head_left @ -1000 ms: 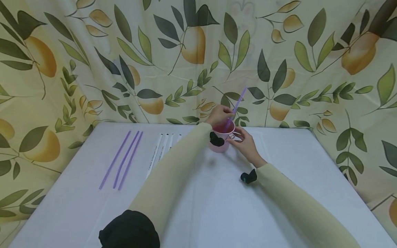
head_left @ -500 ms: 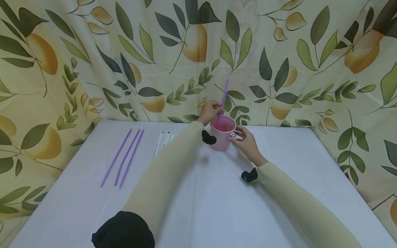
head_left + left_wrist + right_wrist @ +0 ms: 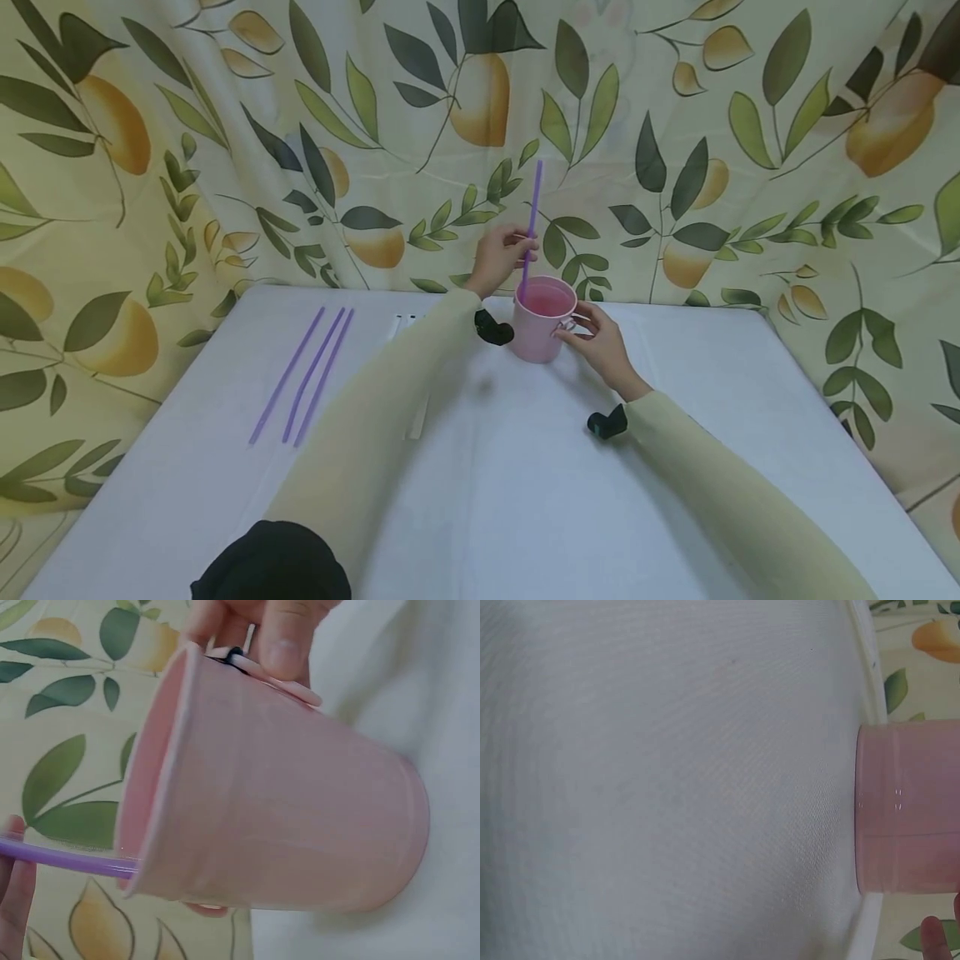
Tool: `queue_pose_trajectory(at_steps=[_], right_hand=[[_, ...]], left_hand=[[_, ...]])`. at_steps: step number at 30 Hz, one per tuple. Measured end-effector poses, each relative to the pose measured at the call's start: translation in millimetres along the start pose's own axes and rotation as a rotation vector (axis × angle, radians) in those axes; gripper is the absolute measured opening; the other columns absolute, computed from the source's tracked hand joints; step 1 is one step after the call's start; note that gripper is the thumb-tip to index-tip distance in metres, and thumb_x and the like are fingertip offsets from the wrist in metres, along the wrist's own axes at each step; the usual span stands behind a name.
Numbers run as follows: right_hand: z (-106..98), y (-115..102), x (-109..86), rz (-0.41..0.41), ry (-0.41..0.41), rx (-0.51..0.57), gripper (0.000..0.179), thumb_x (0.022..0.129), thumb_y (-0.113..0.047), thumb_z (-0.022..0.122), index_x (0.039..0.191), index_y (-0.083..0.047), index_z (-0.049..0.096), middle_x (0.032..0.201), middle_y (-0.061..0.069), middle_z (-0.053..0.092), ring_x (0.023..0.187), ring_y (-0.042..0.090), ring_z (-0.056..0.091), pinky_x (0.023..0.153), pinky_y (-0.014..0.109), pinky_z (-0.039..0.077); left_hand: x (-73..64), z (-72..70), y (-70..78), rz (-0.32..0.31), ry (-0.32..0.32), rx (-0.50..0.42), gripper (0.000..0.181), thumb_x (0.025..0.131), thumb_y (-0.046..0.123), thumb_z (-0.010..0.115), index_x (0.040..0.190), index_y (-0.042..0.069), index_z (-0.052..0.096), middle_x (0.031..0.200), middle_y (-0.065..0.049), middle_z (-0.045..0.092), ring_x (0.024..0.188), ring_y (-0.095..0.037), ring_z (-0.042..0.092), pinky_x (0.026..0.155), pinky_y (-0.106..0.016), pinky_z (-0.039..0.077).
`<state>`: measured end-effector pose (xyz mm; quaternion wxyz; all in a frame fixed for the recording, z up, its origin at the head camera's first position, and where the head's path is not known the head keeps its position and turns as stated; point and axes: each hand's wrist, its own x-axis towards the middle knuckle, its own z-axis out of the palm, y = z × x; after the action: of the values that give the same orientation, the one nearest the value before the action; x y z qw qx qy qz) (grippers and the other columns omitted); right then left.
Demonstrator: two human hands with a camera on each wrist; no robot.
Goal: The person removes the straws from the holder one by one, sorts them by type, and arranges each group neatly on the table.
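A pink bucket-like cup (image 3: 537,337) stands upright at the far side of the table. My left hand (image 3: 497,258) pinches a purple straw (image 3: 534,200) above the cup's left rim; the straw is nearly upright, its lower end inside the cup. In the left wrist view, the straw (image 3: 75,859) passes over the rim of the cup (image 3: 285,795). My right hand (image 3: 600,342) grips the small handle at the cup's right side, thumb pressed on it. Only the cup's lower part (image 3: 911,806) and a few fingertips (image 3: 934,939) show in the right wrist view.
Several purple straws (image 3: 318,375) lie side by side on the left of the white table (image 3: 525,500). Thin white strips (image 3: 417,417) lie partly hidden under my left sleeve. A leaf-and-fruit patterned curtain (image 3: 420,192) hangs right behind the table's far edge.
My left hand has moved left and up, drawing the straw higher in the cup and from a rightward tilt to nearly upright. My right hand keeps its hold on the handle.
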<state>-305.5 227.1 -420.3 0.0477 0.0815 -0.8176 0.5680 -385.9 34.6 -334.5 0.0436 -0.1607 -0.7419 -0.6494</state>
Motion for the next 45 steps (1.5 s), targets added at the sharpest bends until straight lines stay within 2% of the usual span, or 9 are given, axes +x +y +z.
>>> queue_pose_trajectory(at_steps=[5,9,13,18,23,30,36,38,45], right_hand=[[0,4,1.4,-0.003,0.009,-0.031,0.065,0.084,-0.016,0.071,0.139,-0.003,0.039,0.141,0.016,0.045,0.130,0.030,0.046,0.093,0.018,0.049],[0,3,2.4,-0.001,0.008,-0.018,0.064,0.084,-0.012,0.070,0.139,-0.002,0.039,0.142,0.018,0.044,0.130,0.031,0.045,0.090,0.012,0.049],[1,2,3.6,0.006,0.001,-0.001,0.064,0.084,-0.010,0.069,0.140,-0.002,0.038,0.143,0.019,0.043,0.131,0.032,0.044,0.085,0.006,0.047],[2,2,3.0,0.004,-0.006,0.016,0.065,0.085,-0.009,0.069,0.141,-0.001,0.036,0.144,0.020,0.041,0.132,0.033,0.043,0.083,0.003,0.046],[2,1,2.4,-0.002,-0.002,-0.001,0.064,0.084,-0.010,0.069,0.139,0.000,0.037,0.142,0.020,0.043,0.131,0.033,0.044,0.084,0.005,0.047],[2,0,0.7,-0.001,0.000,-0.035,0.064,0.085,-0.014,0.069,0.140,-0.003,0.038,0.142,0.018,0.044,0.131,0.032,0.044,0.095,0.019,0.049],[1,2,2.3,-0.019,-0.005,-0.027,0.064,0.085,-0.012,0.069,0.140,-0.002,0.037,0.142,0.020,0.043,0.130,0.034,0.044,0.088,0.009,0.048],[1,2,2.8,-0.022,-0.002,-0.031,0.064,0.085,-0.012,0.069,0.140,-0.002,0.038,0.141,0.020,0.044,0.130,0.034,0.045,0.088,0.009,0.048],[2,5,4.2,-0.005,0.004,-0.058,0.066,0.084,-0.018,0.070,0.140,-0.006,0.038,0.141,0.016,0.045,0.129,0.030,0.047,0.095,0.022,0.049]], left_hand=[[-2.3,-11.1,21.5,0.022,0.001,-0.071,0.024,0.093,0.010,0.056,0.113,-0.003,0.062,0.108,-0.022,0.067,0.096,-0.031,0.068,0.080,-0.030,0.058],[-3.9,-20.2,39.7,0.024,0.003,-0.172,0.027,0.093,0.006,0.056,0.115,-0.010,0.058,0.110,-0.028,0.064,0.098,-0.036,0.066,0.086,-0.039,0.056],[-0.9,-26.6,47.2,0.057,0.031,-0.215,0.029,0.093,0.006,0.055,0.116,-0.011,0.056,0.111,-0.030,0.063,0.092,-0.031,0.067,0.088,-0.043,0.054],[2.0,-33.5,50.6,0.102,0.095,-0.215,0.028,0.094,0.009,0.054,0.115,-0.008,0.058,0.109,-0.026,0.065,0.089,-0.026,0.069,0.083,-0.036,0.057],[-1.7,-44.8,56.7,0.102,0.140,-0.249,0.029,0.094,0.011,0.054,0.117,-0.007,0.058,0.109,-0.023,0.066,0.092,-0.028,0.069,0.079,-0.029,0.058],[-19.2,-68.4,63.7,0.038,0.197,-0.312,0.029,0.093,0.010,0.056,0.117,-0.006,0.058,0.114,-0.026,0.063,0.074,-0.010,0.069,0.076,-0.029,0.059],[-40.6,-92.1,56.9,-0.071,0.207,-0.283,0.028,0.093,0.012,0.057,0.117,-0.002,0.060,0.113,-0.022,0.066,0.088,-0.023,0.070,0.076,-0.029,0.059],[-48.8,-99.4,54.1,-0.109,0.200,-0.264,0.028,0.093,0.012,0.057,0.117,-0.003,0.060,0.112,-0.020,0.067,0.089,-0.024,0.070,0.077,-0.030,0.058],[-78.4,-125.3,46.0,-0.193,0.106,-0.144,0.032,0.094,0.012,0.055,0.122,-0.005,0.056,0.113,-0.019,0.065,0.076,-0.008,0.068,0.078,-0.030,0.058]])
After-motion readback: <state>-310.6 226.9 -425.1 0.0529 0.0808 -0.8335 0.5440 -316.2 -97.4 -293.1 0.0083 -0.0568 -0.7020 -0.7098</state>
